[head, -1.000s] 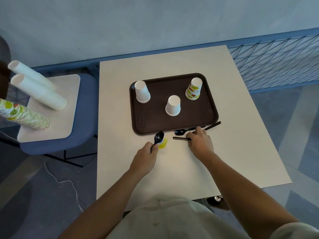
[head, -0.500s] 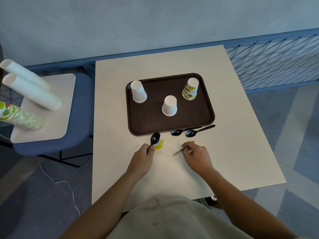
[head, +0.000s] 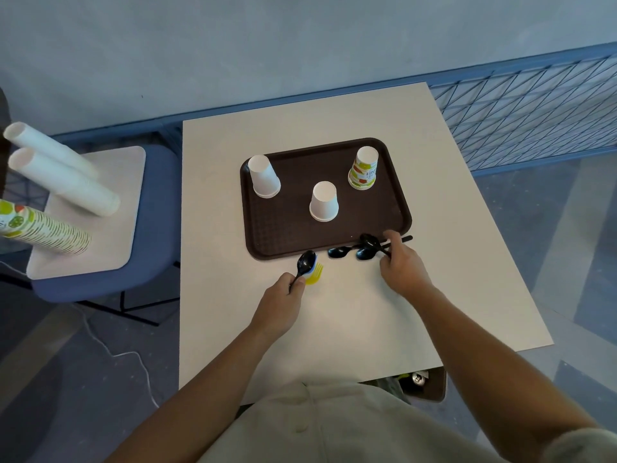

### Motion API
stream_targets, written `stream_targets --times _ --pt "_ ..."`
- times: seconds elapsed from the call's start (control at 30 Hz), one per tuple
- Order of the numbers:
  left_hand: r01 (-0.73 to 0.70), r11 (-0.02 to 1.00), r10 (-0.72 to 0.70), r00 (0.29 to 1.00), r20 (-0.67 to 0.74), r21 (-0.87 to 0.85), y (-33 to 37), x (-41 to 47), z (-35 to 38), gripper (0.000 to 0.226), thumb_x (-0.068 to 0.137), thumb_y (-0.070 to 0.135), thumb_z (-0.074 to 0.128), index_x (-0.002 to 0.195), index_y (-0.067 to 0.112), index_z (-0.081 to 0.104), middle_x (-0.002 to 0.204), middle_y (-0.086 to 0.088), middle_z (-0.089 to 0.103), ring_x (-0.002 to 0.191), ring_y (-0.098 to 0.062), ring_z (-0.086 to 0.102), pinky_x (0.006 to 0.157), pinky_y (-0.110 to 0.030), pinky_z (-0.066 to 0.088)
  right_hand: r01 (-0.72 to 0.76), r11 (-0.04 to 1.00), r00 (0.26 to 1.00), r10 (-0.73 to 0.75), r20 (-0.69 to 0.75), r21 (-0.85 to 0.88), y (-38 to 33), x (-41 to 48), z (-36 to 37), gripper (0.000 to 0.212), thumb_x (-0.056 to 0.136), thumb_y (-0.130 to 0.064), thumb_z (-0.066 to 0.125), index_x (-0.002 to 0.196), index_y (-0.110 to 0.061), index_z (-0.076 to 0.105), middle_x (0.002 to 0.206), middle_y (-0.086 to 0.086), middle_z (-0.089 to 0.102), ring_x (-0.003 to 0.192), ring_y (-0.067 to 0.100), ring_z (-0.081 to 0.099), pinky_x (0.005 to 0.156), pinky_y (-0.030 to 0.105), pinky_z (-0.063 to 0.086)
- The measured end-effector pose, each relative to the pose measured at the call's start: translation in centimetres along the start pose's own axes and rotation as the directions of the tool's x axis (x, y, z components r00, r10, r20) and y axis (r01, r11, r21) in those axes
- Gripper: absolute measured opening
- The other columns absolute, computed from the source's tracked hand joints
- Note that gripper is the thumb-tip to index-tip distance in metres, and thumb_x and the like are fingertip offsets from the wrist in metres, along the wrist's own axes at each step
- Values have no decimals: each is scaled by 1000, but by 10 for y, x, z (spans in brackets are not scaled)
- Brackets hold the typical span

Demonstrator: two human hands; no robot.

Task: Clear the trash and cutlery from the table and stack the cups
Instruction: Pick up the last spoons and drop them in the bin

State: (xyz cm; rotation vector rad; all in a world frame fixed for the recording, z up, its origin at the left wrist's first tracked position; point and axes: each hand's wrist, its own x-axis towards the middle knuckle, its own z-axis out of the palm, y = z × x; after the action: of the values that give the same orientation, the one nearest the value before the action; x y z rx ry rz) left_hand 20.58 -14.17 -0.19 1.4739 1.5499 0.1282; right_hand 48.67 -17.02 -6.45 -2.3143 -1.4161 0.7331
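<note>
- Far left: blue chair (head: 157, 228) with a pale board on the seat. Two white cup stacks (head: 63, 175) and a printed cup stack (head: 43, 228) lie on their sides there, well apart from the bench.
- Bench (head: 467, 279): pale top, brown tray (head: 283, 238) near the middle.
- On the tray, three cups stand upside down and apart: left white cup (head: 264, 178), middle white cup (head: 324, 202), printed cup (head: 364, 168) at the far right.
- Left hand (head: 278, 305): closed round the handles of a black spoon (head: 306, 260) and a yellow fork (head: 316, 274). Their heads point at the tray, the spoon's bowl at its near rim.
- Left loose spoon (head: 337, 252) and right loose spoon (head: 365, 253) lie on the bench just beside the tray's near edge, bowls to the left.
- Right hand (head: 402, 267): fingers curled, gripping the handle of a third spoon (head: 370, 242). Its bowl sits over the tray's near rim, just above the loose pair.
- Under the bench's near right corner: dark bin (head: 434, 387), contents too small to tell.
- Right background: blue mesh railing (head: 534, 111).
</note>
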Motion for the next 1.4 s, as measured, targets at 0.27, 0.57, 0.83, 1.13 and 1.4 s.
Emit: stream_targets --times 0.27,0.57,0.83,1.13,1.4 --pt "16 1000 -16 1000 -10 -15 0 2 2 44 107 44 43 90 4 46 75 -4 55 67 -20 47 63 -37 36 92 935 996 -91 19 -344 24 16 6 30 90 -12 56 117 -19 64 94 4 62 91 36 63 79 41 40" --pt "45 999 -45 999 -21 -21 -5 3 2 45 107 44 43 94 1 49 76 -5 56 68 -20 47 62 -36 35 472 829 878 -474 73 -300 17 8 19 12 98 -19 59 107 -16 66 131 4 53 96 33 56 75 41 52" --pt "58 998 -58 998 -28 -28 -8 1 0 44 108 43 43 92 3 49 75 -3 55 67 -18 46 62 -36 35 602 765 797 -590 127 -229 -7 7 36 12 97 -15 60 107 -18 66 135 -2 61 93 28 54 76 41 52" --pt "66 997 -67 997 -35 -35 -15 -2 -5 44 109 43 41 93 3 49 77 -3 55 68 -18 46 62 -35 35 586 790 810 -573 122 -178 -22 -3 52 13 96 -14 63 107 -15 70 126 -3 67 97 29 53 75 40 53" --pt "71 995 -74 996 -40 -71 -18 -3 -12 42 108 43 43 91 5 49 76 -3 54 67 -17 45 62 -35 35 473 881 881 -473 -23 -29 -39 -15 63 10 93 -8 60 102 -9 64 103 6 61 86 30 48 78 43 46"
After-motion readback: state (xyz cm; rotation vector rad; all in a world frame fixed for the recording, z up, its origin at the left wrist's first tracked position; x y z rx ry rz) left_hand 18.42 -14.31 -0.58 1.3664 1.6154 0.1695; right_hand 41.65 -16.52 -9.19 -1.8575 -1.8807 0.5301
